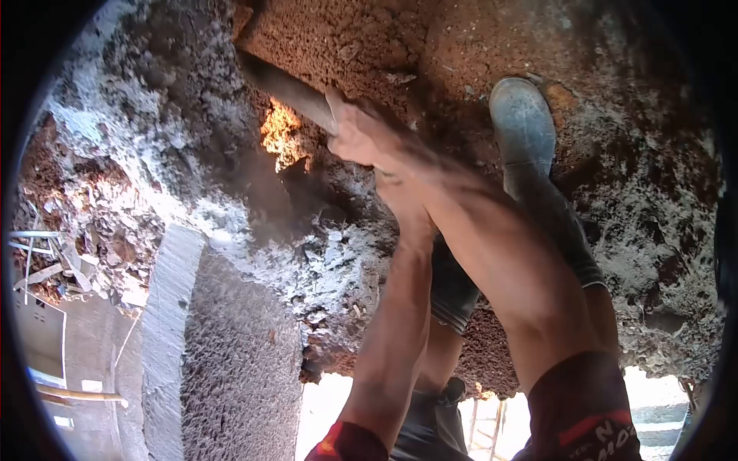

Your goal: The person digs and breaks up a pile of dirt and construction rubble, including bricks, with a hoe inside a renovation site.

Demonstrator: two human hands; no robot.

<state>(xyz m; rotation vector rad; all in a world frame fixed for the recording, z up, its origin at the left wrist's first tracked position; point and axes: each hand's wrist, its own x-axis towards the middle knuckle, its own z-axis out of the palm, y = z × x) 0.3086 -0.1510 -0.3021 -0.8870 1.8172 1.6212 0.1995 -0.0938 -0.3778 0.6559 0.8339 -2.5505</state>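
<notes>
My right hand [357, 134] is closed around a dark, round tool handle [288, 88] that slants up and left into the shadowed earth. My left hand [393, 187] sits just below it. It is mostly hidden behind my right forearm, so its grip does not show. Both bare arms reach up from the bottom of the view. The tool's head is out of sight in the dark patch near a sunlit spot of soil [280, 134].
A grey rubber boot [524, 127] stands on reddish-brown soil [430, 38] to the right of my hands. Whitish-grey crumbly material [192, 200] covers the ground at left and centre. A rough concrete block [231, 361] lies at lower left, with rubble and scraps [73, 246] beyond it.
</notes>
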